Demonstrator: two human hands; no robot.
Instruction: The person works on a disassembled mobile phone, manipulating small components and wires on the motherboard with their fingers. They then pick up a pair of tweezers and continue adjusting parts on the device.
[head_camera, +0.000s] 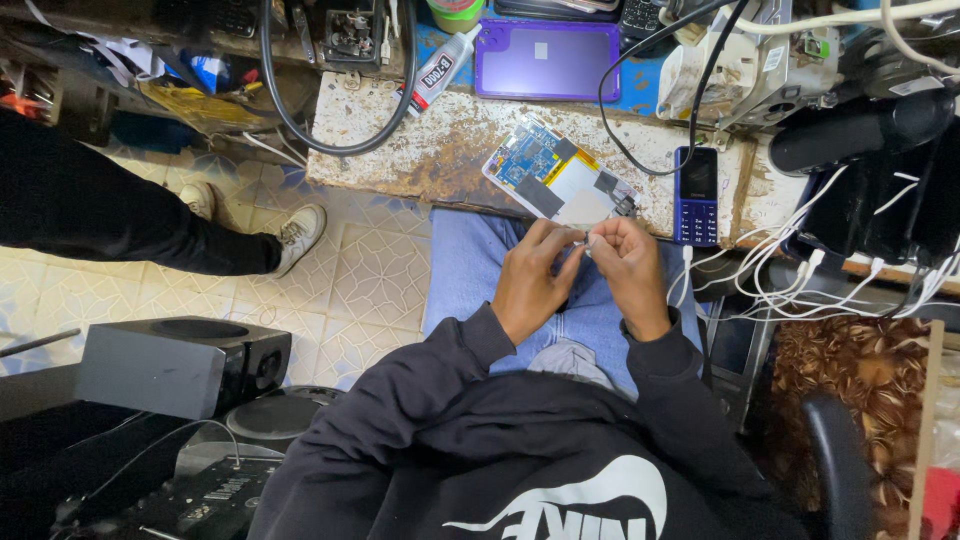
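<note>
Far left on the tiled floor (370, 280), another person's dark trouser leg (110, 225) and pale shoe (297, 235) stand well apart from the work, with open tiles between them and the seated person's knee. Nearer, a grey speaker box (180, 365) sits at the left. Across the far side runs the worn table (420, 150), its near edge just beyond the knees; a black cable (330, 140) loops on it beside a glue tube (438, 70). An opened tablet (560, 180) with its circuit board showing lies tilted at that edge. Just near of it, over the lap, the left hand (528, 285) and right hand (628, 270) meet, fingertips pinched narrowly together on a tiny pale part (586, 241), too small to identify. Right of the tablet lies a blue keypad phone (697, 195), then white charging cables (800, 270) crowd the right side.
</note>
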